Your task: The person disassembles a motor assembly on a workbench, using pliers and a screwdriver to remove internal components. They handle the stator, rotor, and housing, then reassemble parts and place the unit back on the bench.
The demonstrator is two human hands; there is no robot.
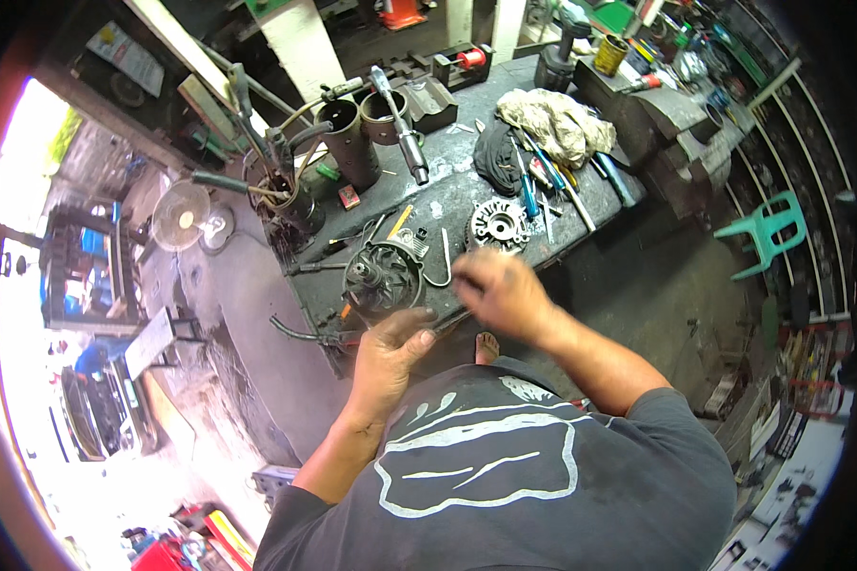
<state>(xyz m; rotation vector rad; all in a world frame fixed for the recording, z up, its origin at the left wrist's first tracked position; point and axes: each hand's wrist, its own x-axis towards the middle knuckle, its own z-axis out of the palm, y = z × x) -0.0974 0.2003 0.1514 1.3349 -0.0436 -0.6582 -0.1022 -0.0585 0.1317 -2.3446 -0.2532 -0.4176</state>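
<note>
My left hand is at the bench's near edge, thumb apart from the stretched fingers, with nothing visible in it. Just beyond it stands a dark round machine part with fan blades and a central shaft, seemingly an alternator half. My right hand hovers to the right with its fingers curled together; whatever they hold, if anything, is hidden. Close to its fingertips lies a thin metal rod with a hooked end. Behind the right hand sits a silvery slotted round housing with a hole in its middle.
Dark cans with tools stand at the bench's back left, near a long socket wrench. Screwdrivers and a pale rag lie at the right. A green plastic chair stands beyond the bench.
</note>
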